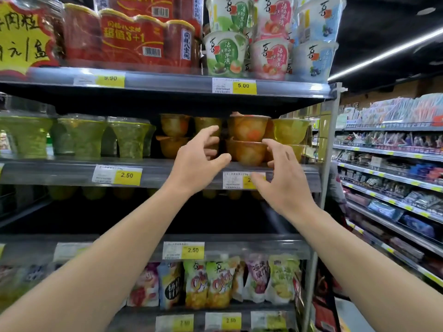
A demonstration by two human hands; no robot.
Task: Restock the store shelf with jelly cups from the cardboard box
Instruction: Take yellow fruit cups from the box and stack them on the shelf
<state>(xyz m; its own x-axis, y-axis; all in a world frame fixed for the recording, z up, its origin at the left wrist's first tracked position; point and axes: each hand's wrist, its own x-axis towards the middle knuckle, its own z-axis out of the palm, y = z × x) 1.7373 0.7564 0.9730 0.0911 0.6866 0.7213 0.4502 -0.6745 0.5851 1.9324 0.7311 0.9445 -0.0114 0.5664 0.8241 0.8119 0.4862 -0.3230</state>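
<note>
Orange jelly cups [248, 140] stacked two high on middle shelf [167, 173] of store rack, front edge, above a 2.50 price tag [242, 180]. More amber and yellow cups beside them, green cups [84, 136] further left. Aisle shelving to the right, dark ceiling. Left hand [197, 161] and right hand [280, 178] reach in either side of lower cup, fingers spread and curled, gripping nothing. Pouches [215, 281] on bottom shelf.

left hand [196, 161] raised, fingers spread, empty | right hand [282, 178] raised, fingers curled apart, empty
</note>
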